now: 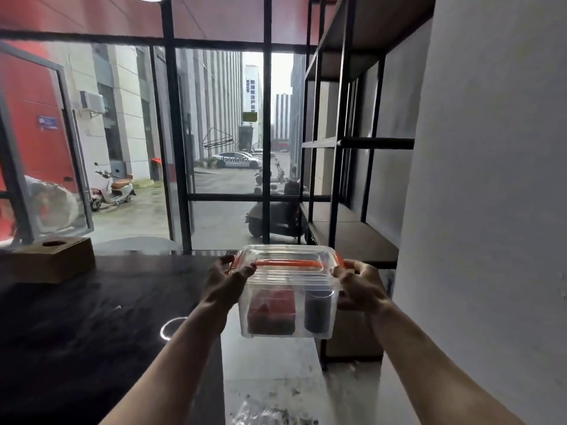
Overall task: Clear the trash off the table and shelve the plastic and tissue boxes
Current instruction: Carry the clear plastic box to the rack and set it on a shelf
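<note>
Shelf (352, 240) at right has open, bare boards beyond the held box (287, 289); its black posts split the openings. Wall (491, 210) blocks the near right; table (92, 317) fills the left.

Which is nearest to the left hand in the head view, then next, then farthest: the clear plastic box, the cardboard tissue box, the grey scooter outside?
1. Clear plastic box: gripped by the left hand at its left end.
2. Cardboard tissue box: far left on the dark table.
3. Grey scooter: outside, beyond the glass.
</note>
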### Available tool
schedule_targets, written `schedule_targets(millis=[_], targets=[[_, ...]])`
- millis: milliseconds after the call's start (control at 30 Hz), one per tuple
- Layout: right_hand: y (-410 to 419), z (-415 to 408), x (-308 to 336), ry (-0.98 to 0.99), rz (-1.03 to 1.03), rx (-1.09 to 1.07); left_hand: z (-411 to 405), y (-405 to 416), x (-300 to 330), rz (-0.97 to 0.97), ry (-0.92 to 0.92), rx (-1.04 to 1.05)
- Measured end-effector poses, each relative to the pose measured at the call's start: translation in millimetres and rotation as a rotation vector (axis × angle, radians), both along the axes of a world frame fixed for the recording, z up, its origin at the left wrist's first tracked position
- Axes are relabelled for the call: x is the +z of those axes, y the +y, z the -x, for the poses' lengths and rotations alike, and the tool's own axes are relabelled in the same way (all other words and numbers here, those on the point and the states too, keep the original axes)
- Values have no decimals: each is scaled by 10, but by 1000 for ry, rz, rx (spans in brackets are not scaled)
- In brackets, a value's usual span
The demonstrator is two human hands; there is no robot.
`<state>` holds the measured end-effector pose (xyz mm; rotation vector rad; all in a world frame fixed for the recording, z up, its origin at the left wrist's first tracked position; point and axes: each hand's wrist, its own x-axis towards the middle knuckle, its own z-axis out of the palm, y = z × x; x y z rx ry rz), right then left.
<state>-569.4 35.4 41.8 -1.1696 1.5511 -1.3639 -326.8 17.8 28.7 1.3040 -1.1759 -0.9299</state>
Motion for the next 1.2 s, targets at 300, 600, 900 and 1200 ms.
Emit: schedule_targets(millis=[300,600,900,1200], targets=[[44,969,-28,17,42,-71,1034,-252,-43,-14,35,-51],[-573,1332,-127,52,9,-92,1424,-916,-210,-37,47,-68],[-1021,1379,-297,39,7,-77,1452,-1367,-365,-31,76,-68],[-3416,1660,-409,67,-53,-29,1677,-3597,-517,-48,64,-26]])
